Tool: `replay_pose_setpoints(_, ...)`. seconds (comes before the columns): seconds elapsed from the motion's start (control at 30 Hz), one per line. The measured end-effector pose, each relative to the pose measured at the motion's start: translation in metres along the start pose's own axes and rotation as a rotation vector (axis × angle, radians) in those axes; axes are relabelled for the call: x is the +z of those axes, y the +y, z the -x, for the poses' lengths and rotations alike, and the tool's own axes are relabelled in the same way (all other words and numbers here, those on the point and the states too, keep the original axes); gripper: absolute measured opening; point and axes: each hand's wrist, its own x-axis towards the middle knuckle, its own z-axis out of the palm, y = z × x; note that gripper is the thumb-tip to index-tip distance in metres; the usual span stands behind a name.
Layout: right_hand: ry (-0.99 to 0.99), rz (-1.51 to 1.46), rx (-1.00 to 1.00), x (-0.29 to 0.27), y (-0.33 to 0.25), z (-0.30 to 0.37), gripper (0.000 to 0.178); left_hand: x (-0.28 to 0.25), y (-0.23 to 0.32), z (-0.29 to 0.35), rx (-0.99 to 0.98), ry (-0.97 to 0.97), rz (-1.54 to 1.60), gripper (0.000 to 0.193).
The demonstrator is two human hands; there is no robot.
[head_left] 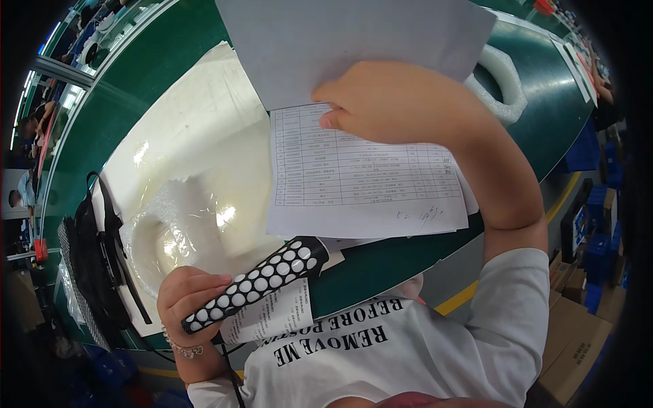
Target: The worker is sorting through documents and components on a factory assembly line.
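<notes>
My left hand (189,304), with a beaded bracelet at its wrist, is closed around the lower end of a black tube-shaped piece covered in white round dots (262,280). The piece slants up to the right, its far end near the bottom edge of the papers. My right hand (381,102) reaches across a stack of printed sheets (360,180) bearing a table and some handwriting. Its thumb and fingers pinch a paper sheet (367,34) that is folded up and away from the stack. Part of the printed table lies hidden behind that hand.
A clear plastic bag with white foam (180,238) lies left of the papers on a pale sheet (197,115). Black straps (95,245) sit at the table's left edge. A white foam ring (503,85) rests on the green table (544,95). Cardboard boxes (575,347) stand lower right.
</notes>
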Motion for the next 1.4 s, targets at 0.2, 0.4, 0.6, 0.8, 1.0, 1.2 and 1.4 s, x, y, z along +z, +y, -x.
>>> replay_pose_setpoints(0.2, -0.098, 0.048, 0.062, -0.004, -0.017, 0.007, 0.03, 0.0, -0.001, 0.001, 0.008, 0.002, -0.005, 0.023)
replay_pose_setpoints(0.4, 0.262, 0.14, -0.046, -0.004, -0.002, 0.012, 0.034, 0.0, 0.001, 0.001, 0.006, 0.005, -0.018, 0.025)
replay_pose_setpoints(0.6, 0.385, 0.263, -0.066, -0.026, 0.013, 0.021, 0.035, -0.002, 0.001, 0.003, -0.012, -0.017, -0.013, 0.022)
replay_pose_setpoints(0.8, 0.286, 0.019, 0.054, -0.045, -0.001, 0.026, 0.026, -0.002, 0.001, 0.002, -0.014, -0.012, -0.019, 0.024)
replay_pose_setpoints(1.0, 0.032, 0.087, -0.28, -0.013, -0.029, 0.05, 0.045, -0.002, 0.002, 0.0, -0.018, -0.013, -0.025, 0.022)
replay_pose_setpoints(1.2, -0.421, 0.209, -0.387, -0.014, -0.047, 0.055, 0.022, -0.001, 0.0, -0.002, 0.002, -0.013, -0.012, 0.023)
replay_pose_setpoints(1.4, 0.119, 0.239, -0.454, -0.036, -0.023, 0.051, 0.015, -0.002, 0.004, 0.001, -0.041, -0.016, -0.033, 0.023)
